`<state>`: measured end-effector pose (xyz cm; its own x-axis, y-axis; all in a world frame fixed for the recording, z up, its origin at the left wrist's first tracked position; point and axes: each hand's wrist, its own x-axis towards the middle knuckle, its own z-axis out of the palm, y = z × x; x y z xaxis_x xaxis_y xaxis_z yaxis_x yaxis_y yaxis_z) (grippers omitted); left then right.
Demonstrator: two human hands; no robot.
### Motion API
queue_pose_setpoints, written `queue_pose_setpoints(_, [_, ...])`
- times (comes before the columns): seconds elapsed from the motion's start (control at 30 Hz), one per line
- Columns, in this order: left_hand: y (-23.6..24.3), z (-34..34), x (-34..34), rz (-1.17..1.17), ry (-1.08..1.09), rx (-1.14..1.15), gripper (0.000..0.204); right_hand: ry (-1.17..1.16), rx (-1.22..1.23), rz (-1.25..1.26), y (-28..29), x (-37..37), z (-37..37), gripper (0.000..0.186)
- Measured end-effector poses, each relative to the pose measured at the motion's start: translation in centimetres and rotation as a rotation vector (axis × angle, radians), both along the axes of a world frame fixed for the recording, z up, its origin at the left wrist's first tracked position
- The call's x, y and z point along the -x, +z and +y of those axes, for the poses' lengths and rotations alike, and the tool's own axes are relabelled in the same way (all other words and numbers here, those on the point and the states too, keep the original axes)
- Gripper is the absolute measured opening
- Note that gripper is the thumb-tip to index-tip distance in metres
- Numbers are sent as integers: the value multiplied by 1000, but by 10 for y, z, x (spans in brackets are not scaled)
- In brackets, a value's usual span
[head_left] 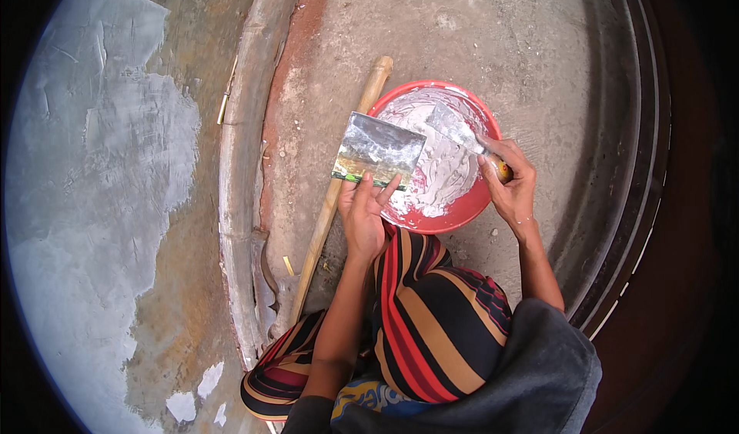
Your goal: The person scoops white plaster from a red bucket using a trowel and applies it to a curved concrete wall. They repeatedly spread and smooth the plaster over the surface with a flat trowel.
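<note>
- Rough grey concrete floor (pixel 523 57) fills the scene, with a patchy wall (pixel 100 165) part-coated in pale grey-white plaster on the left.
- Beyond the person's knees sits a round red plastic basin (pixel 462 215) holding thick white putty (pixel 439 165).
- A long pale wooden stick (pixel 339 188) lies on the floor, running from near to far just left of the basin.
- The left hand (pixel 363 217) grips a flat rectangular metal plate (pixel 379 150) smeared with putty, held tilted over the basin's left rim, fingers closed on its near edge.
- The right hand (pixel 512 188) is closed around the yellowish handle of a narrow steel putty knife (pixel 456 130), its blade reaching into the putty on the far side.
- To do this well, it seems wise to keep the plate level and close over the basin, scoop a modest load, and wipe the blade cleanly across the plate edge so nothing drips.
- Striped red, black and tan cloth (pixel 439 318) covers the legs.
</note>
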<state>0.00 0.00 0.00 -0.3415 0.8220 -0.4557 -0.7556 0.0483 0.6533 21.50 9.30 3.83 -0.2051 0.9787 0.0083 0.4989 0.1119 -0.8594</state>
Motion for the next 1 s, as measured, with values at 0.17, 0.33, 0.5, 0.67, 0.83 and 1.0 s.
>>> queue_pose_setpoints(0.17, [-4,-1,4,-8,9,-63,22,76,51,-126,5,0,-3,31])
queue_pose_setpoints(0.33, [4,0,-2,45,-29,21,24,85,59,-59,8,17,-1,31])
queue_pose_setpoints(0.5, [11,-4,1,344,-125,129,27,30,78,77,2,16,4,31])
queue_pose_setpoints(0.67, [-1,-15,43,383,138,278,35,164,134,-392,18,-18,19,34])
queue_pose_setpoints(0.83, [-6,-21,48,49,127,412,51,282,-43,-803,14,-24,32,25])
queue_pose_setpoints(1.0, [-14,-29,45,-157,17,297,54,322,-25,-926,9,-13,40,28])
